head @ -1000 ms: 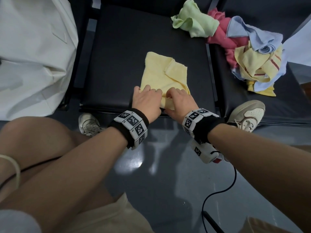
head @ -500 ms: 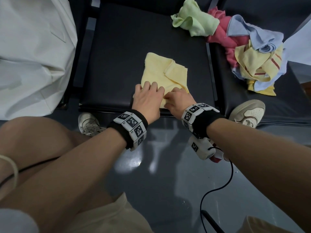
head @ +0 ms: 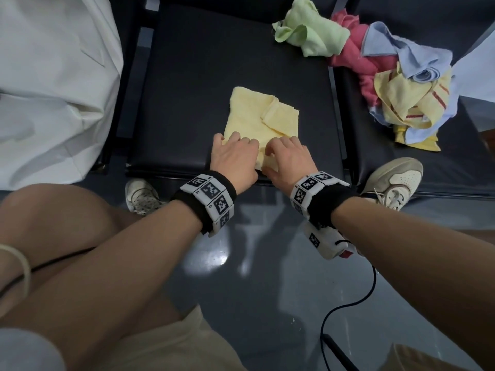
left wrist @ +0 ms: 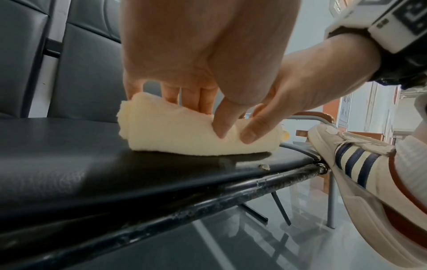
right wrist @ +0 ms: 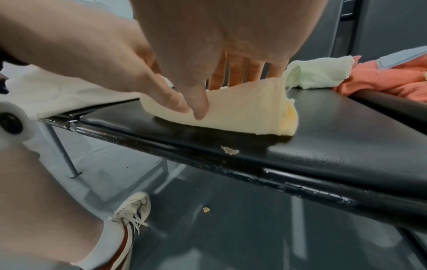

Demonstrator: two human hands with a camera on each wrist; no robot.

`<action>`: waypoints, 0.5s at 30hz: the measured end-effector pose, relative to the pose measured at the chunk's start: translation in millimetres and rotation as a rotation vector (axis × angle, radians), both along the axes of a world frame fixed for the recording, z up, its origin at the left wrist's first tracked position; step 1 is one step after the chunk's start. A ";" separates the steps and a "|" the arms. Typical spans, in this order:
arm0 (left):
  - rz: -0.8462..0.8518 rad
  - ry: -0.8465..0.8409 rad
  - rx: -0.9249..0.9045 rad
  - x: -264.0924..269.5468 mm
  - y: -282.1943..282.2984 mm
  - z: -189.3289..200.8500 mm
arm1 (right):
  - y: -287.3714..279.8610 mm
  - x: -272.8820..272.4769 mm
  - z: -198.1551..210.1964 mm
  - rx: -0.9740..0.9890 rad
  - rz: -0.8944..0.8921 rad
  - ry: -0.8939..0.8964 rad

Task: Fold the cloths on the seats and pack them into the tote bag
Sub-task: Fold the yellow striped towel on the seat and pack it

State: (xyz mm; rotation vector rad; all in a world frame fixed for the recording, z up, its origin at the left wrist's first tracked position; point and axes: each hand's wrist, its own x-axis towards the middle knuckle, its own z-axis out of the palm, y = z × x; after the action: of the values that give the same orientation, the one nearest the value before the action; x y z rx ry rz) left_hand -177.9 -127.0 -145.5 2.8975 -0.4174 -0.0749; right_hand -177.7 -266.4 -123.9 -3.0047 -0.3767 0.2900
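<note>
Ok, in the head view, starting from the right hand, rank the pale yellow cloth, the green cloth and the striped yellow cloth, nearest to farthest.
From the right hand:
1. Pale yellow cloth: pinched by it, on the middle seat.
2. Striped yellow cloth: to its right, in the pile on the next seat.
3. Green cloth: at the back, where the two seats meet.
</note>
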 end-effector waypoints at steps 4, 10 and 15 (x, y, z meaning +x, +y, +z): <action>-0.001 0.047 -0.009 2.3 1.2 1.8 | -0.9 -1.8 -3.0 -0.067 0.031 0.019; -0.001 0.062 -0.071 1.6 2.2 2.8 | -0.3 0.4 -6.1 -0.048 0.004 0.056; -0.031 -0.004 -0.033 1.1 4.6 3.9 | -0.9 10.6 0.1 -0.011 -0.028 0.152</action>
State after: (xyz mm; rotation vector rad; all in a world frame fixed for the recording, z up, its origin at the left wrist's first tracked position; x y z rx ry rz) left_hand -176.8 -122.4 -141.6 2.8595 -0.4605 -0.0667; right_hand -167.1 -267.3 -123.9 -2.9703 -0.3198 0.5159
